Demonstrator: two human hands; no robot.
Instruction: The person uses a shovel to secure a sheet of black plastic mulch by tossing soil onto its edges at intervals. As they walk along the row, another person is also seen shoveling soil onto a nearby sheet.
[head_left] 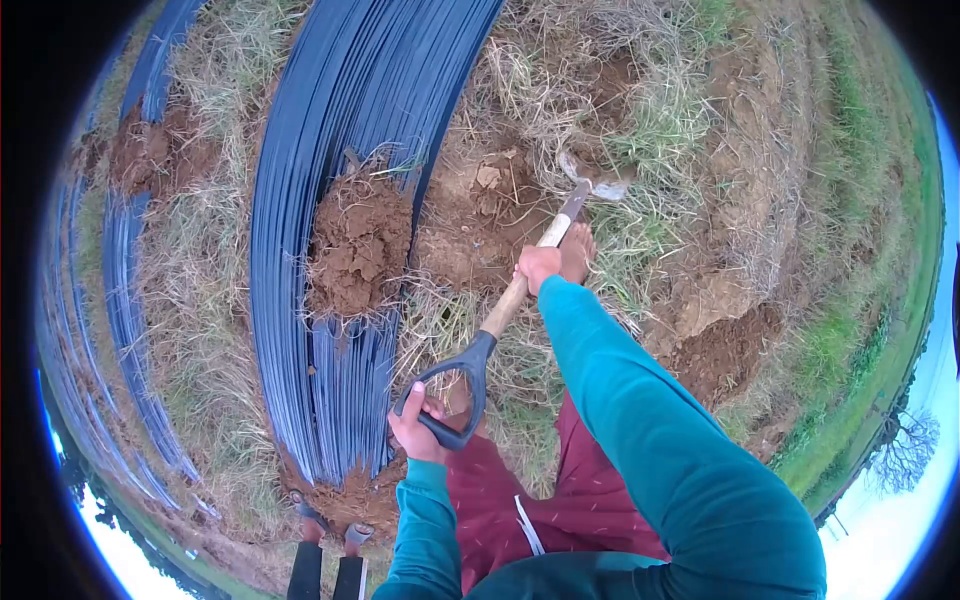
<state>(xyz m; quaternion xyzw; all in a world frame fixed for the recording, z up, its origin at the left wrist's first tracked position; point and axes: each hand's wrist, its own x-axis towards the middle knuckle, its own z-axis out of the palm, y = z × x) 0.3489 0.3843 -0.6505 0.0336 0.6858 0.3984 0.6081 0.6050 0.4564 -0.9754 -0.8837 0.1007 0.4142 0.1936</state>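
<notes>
Wooden-shafted spade with black D-handle (500, 310) slanting down into dug brown soil, metal blade (590, 190) partly buried among dry grass. Left hand (418, 428) clenched on the D-handle; right hand (538, 265) clenched round the shaft near the blade. One heap of loose brown earth (358, 245) already piled on the dark blue ribbed plastic sheet (330, 200); most of the sheet edge bare, so early going, probably.

Outdoors in flat daylight, dry straw-coloured grass (200, 300) covers the ground between long strips of dark plastic mulch sheeting (340, 120), with clods of reddish-brown soil (358, 240) heaped on one strip, greener grass (850, 330) and a bare tree (905, 440) beyond.
</notes>
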